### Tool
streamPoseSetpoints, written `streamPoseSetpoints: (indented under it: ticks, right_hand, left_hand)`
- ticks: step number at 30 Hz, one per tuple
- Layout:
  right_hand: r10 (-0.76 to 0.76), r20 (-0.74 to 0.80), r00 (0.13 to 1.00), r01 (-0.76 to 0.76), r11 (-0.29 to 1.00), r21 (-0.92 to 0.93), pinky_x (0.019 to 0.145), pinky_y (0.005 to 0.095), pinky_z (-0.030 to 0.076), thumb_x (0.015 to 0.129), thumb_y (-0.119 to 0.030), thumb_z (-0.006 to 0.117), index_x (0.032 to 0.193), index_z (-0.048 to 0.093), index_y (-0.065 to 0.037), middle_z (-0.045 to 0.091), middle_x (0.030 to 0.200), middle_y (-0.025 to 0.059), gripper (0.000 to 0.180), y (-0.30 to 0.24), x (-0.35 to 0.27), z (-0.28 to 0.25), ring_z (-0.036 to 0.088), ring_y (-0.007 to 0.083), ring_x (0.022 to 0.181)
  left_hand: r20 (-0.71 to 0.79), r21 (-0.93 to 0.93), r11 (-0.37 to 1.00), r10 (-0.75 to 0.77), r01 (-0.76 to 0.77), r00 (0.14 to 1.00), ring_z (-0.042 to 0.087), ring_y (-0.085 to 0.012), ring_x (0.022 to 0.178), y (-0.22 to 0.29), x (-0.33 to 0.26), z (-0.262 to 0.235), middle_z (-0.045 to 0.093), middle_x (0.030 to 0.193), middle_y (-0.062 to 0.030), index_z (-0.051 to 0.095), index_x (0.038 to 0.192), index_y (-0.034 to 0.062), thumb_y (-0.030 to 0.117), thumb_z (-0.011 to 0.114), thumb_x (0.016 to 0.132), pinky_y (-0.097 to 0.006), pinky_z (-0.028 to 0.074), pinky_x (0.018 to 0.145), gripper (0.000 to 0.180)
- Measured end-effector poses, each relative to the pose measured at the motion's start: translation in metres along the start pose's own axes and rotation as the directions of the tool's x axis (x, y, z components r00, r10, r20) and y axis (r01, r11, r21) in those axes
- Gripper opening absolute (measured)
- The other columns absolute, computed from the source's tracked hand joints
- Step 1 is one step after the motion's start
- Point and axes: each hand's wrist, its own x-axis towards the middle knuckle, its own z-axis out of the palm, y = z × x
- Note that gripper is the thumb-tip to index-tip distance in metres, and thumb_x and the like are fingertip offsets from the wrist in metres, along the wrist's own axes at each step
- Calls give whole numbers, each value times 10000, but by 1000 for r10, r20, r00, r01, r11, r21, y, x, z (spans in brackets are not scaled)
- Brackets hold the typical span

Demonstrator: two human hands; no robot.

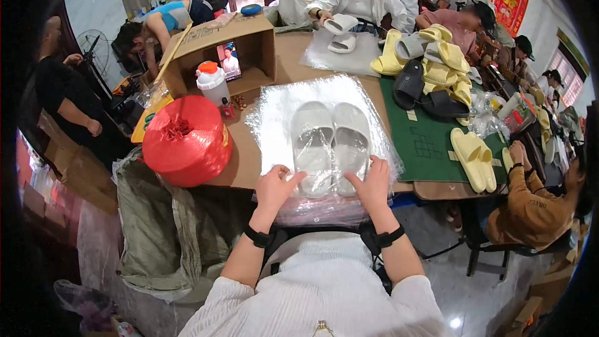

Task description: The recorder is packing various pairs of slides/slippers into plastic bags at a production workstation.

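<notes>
A pair of light grey slide slippers [314,134] lies side by side, heels towards me, and clear plastic seems to cover at least their heel halves. Under them is a stack of clear plastic bags [274,112] at the table's front edge. My left hand [276,188] rests at the near left of the pair, thumb spread from the fingers and pointing at a heel. On the other side my right hand [372,184] mirrors it, thumb by the right heel and fingers apart on the plastic. Both hands touch the bag's near part.
A large red roll of plastic twine [187,140], a shaker bottle [213,81] and a cardboard box [256,50] with a phone inside stand left. Yellow, grey and black slippers [440,75] pile up right, on a green mat [415,143]. Opposite, a person [362,0] holds pale slippers.
</notes>
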Motion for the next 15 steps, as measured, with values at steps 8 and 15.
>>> streamPoseSetpoints:
  ticks: [8, 15]
  right_hand:
    - [68, 41, 997, -69, 997, 26, 922, 472, 415, 727, -466, 815, 1230, 513, 60, 520, 1094, 215, 788, 9, -1, 7, 492, 391, 1052]
    - [99, -25, 995, -95, 988, 121, 928, 438, 433, 732, -402, 841, 1299, 463, 70, 501, 1178, 213, 829, 15, -11, 4, 502, 355, 1031]
  left_hand:
    - [129, 109, 973, 190, -204, 973, 637, -379, 777, -1, 18, 12, 671, 874, -206, 658, 925, -37, 489, 844, 674, -448, 513, 715, 611]
    - [310, -603, 790, 104, 111, 945, 509, -84, 685, 9, 0, 25, 556, 790, -9, 444, 969, 61, 105, 723, 850, -248, 423, 599, 306]
